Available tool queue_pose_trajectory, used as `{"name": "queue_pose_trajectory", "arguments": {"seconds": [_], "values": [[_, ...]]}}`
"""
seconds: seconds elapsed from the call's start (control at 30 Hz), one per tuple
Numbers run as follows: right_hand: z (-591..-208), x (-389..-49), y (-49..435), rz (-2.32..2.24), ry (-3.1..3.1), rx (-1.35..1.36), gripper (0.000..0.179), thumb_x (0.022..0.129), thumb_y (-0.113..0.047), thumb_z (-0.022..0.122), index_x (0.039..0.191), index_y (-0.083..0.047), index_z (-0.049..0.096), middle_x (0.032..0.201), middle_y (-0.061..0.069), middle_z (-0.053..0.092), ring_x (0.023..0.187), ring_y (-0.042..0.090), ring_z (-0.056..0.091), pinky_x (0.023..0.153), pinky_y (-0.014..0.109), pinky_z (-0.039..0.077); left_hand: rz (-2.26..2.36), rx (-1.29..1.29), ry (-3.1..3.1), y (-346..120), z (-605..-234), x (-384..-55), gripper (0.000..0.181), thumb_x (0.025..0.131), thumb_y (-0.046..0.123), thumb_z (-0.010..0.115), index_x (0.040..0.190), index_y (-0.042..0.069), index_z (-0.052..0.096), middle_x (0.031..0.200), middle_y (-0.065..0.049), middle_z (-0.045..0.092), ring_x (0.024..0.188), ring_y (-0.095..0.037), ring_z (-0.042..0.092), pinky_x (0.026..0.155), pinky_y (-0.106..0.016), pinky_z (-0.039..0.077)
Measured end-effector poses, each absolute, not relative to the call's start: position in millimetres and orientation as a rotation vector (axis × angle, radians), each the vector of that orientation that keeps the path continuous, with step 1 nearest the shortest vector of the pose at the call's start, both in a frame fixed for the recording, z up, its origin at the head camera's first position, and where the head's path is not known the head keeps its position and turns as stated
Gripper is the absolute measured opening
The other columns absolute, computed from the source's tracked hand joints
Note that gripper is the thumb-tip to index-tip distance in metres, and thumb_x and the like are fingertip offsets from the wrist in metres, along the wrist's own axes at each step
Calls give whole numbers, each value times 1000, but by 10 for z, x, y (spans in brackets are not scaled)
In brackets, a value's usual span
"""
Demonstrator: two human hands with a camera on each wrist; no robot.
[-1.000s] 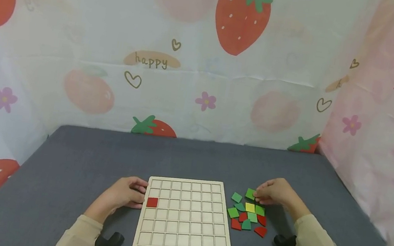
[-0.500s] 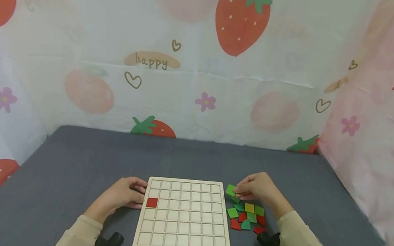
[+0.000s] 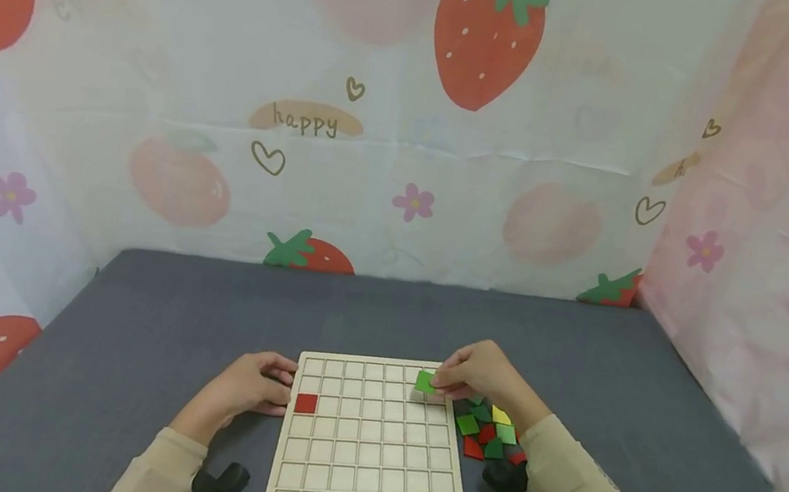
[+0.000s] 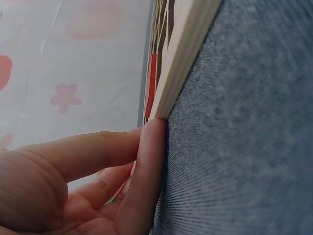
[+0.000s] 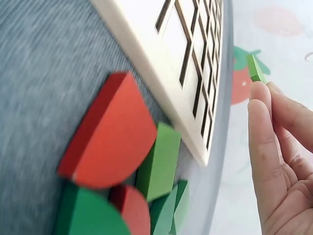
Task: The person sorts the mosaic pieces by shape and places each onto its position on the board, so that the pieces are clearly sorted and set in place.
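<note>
A pale wooden grid board (image 3: pixel 370 459) lies on the table, with one red square tile (image 3: pixel 306 403) in a cell near its left edge. My left hand (image 3: pixel 249 385) rests beside that edge, and its fingertips (image 4: pixel 155 129) touch the board's side in the left wrist view. Over the top right corner of the board, my right hand (image 3: pixel 487 377) pinches a green square tile (image 3: pixel 424 381) between thumb and fingers. Against the backdrop in the right wrist view, the same green tile (image 5: pixel 255 68) stands up from the fingertips, raised off the board.
Right of the board lies a loose group of red, green and yellow tiles (image 3: pixel 474 448), some rounded, partly hidden under the right hand and sleeve. A grey cloth (image 3: pixel 206 295) covers the table. A strawberry-print curtain (image 3: pixel 383 219) hangs behind. Black wrist mounts (image 3: pixel 506 478) sit below the forearms.
My right hand has carried the green square tile leftward, from the tile group to over the board's top right corner. My left hand has stayed at the board's left edge.
</note>
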State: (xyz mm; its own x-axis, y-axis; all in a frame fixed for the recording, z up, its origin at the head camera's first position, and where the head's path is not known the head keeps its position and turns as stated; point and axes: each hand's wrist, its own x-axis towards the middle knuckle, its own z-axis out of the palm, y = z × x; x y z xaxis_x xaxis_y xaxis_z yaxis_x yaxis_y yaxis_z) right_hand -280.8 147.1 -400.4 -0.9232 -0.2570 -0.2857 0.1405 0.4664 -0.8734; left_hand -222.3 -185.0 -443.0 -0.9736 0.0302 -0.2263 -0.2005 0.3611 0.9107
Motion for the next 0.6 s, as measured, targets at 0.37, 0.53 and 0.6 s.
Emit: {"name": "queue_pose_trajectory", "arguments": {"seconds": [0.37,0.53,0.6], "values": [[-4032,-2792,1258,-1412,2317,-119,10,80,-5,80,86,1,76,76,10,75,64,16,72,68,35,64,1665,-145,2413,-1840,-4412,-2217,48,82,-9,67,129,-8,56,107,-18,59,77,-17,66,68,-35,63],[-4016,-2767,1129,-1401,2306,-165,7,80,-4,79,85,0,76,76,11,75,63,16,72,68,36,64,1670,-140,2404,-1840,-4415,-2224,48,82,-9,66,129,-9,56,107,-17,58,77,-17,66,68,-34,63],[-4012,-2760,1073,-1389,2300,-190,7,80,-4,79,84,0,76,76,11,75,64,17,72,68,36,64,1675,-138,2400,-1838,-4415,-2226,48,82,-9,66,129,-9,56,107,-17,58,78,-17,66,69,-35,63]]}}
